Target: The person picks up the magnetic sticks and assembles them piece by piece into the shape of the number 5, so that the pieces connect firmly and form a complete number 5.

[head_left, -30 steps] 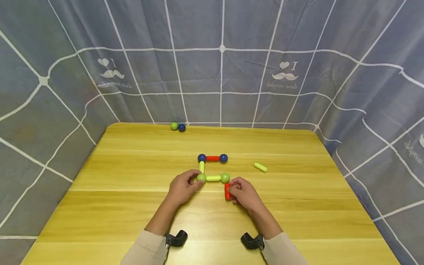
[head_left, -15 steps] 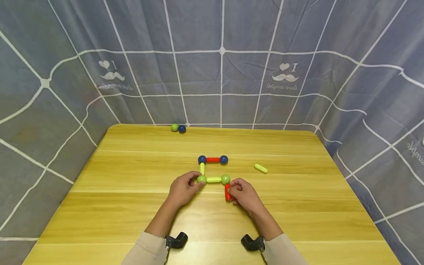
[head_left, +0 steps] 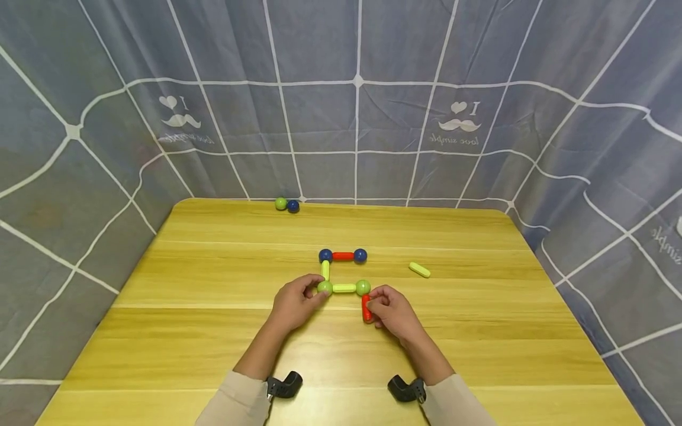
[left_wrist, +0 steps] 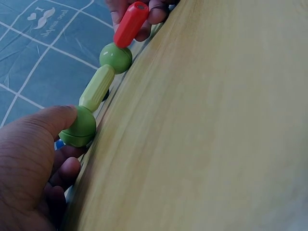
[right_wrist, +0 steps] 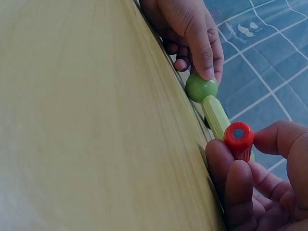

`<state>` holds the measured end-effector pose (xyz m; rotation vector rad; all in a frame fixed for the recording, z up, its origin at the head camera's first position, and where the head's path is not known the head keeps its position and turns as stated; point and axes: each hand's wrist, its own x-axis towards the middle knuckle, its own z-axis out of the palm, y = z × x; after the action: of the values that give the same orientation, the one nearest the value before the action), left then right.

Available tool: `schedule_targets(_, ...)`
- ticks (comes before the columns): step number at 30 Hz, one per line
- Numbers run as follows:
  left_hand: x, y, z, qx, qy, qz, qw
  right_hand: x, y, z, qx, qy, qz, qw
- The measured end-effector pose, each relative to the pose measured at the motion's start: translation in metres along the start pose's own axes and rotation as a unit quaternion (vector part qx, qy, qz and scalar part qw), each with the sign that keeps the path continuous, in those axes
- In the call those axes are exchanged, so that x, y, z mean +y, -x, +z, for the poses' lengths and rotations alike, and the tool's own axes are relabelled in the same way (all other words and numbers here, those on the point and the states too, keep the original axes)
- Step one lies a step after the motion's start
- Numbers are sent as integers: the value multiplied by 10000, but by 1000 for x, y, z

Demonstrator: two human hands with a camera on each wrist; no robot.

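My left hand (head_left: 293,305) pinches a green ball (head_left: 325,287) at the corner of a magnetic ball-and-rod figure flat on the table. From that ball a yellow-green rod (head_left: 344,288) runs right to a second green ball (head_left: 363,287). Another yellow-green rod (head_left: 325,270) leads up to a blue ball (head_left: 325,255), joined by a red rod (head_left: 343,256) to another blue ball (head_left: 360,255). With thumb and fingers, my right hand (head_left: 393,312) holds a red magnetic rod (left_wrist: 131,24). Its far end touches the second green ball; the near end shows a round metal face.
A loose yellow-green rod (head_left: 419,270) lies right of the figure. At the back edge of the wooden table (head_left: 213,331) sit a green ball (head_left: 280,203) and a blue ball (head_left: 293,206), side by side. A grey curtain (head_left: 319,118) with white lines surrounds the table's back and sides.
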<state>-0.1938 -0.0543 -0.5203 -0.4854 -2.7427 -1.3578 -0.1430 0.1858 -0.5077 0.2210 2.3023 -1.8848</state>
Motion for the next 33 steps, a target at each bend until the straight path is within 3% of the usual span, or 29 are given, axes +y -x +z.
schedule_targets(9,1,0,0,-7,0,-36,10000,-3,1,1,72,63,61,9999)
schedule_targets(21,0,0,0,7,-8,-34,10000,-37,23,2,-57,23,-23,10000)
schedule_targets(25,0,0,-1,-13,-12,-42,10000,-33,19,2,-60,28,17,10000)
schedule_targets(33,0,-1,-1,-46,-23,-84,10000,-4,1,1,66,47,63,9999)
